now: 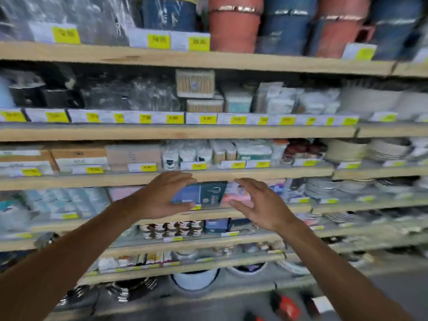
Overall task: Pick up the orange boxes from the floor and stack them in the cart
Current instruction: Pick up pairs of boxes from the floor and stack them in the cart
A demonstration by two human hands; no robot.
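Reaching left hand (pixel 159 196), right hand (pixel 261 205), both empty, blurred shelves (pixel 176 133)

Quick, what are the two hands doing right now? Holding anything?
Left hand: open, fingers spread, holding nothing, raised in front of the shelves.
Right hand: open, fingers spread, holding nothing.

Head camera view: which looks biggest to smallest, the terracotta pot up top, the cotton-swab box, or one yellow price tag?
1. Terracotta pot
2. Cotton-swab box
3. Yellow price tag

All three sit on shelves at similar depth, so the order seems fair.
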